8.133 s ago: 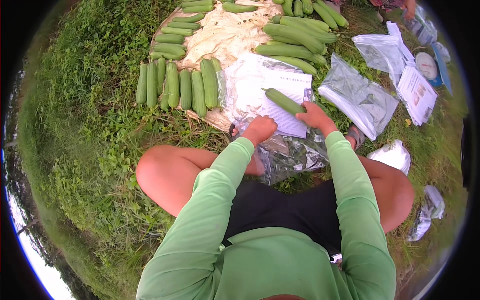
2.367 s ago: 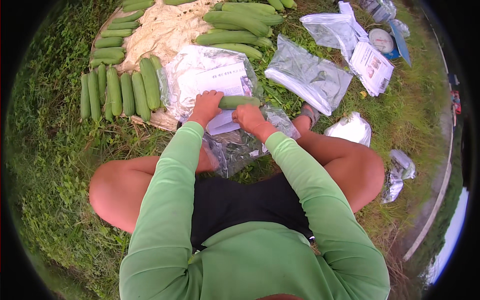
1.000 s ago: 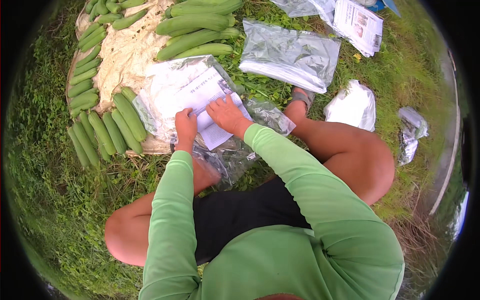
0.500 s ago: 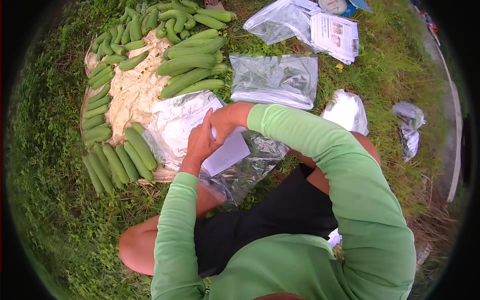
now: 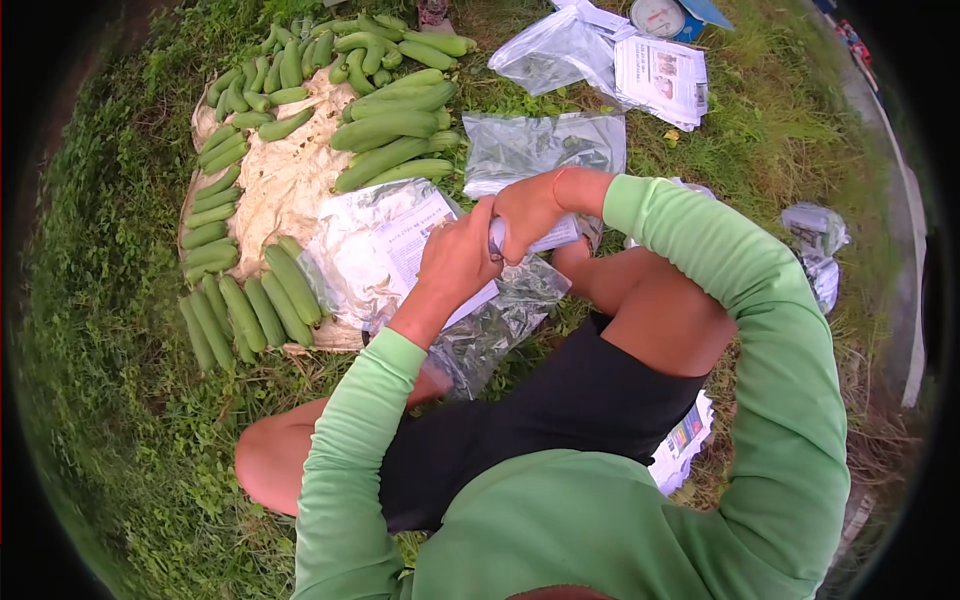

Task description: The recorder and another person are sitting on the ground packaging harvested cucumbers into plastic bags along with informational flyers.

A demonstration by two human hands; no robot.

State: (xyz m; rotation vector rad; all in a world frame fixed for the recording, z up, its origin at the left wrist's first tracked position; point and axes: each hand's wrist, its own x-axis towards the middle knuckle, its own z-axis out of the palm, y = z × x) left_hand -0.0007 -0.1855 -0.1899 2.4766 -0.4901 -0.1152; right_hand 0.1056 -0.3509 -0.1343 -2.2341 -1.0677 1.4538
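My left hand (image 5: 460, 258) and my right hand (image 5: 533, 212) are close together above the clear plastic sheeting in front of me. Both are closed on a rolled or folded printed paper (image 5: 556, 236), part of which sticks out beyond the right hand's fingers. Whether anything is wrapped inside it, I cannot tell. Under and beside the left hand lies another printed sheet (image 5: 408, 238). It rests on clear plastic (image 5: 345, 225) that overlaps a tan cloth (image 5: 275, 185). More crumpled clear plastic (image 5: 480, 340) lies by my legs.
Long green gourds (image 5: 390, 128) lie in rows around the cloth, with a near row (image 5: 255, 310) at its lower edge. Beyond my hands are a flat plastic bag (image 5: 545, 140), a newspaper stack (image 5: 660, 80) and a dial scale (image 5: 658, 17). Papers (image 5: 685, 445) lie beside my right thigh.
Both hands have moved right together with the paper between them. A paper end now shows to the right of my right hand. My right knee has shifted, exposing papers beside the thigh.
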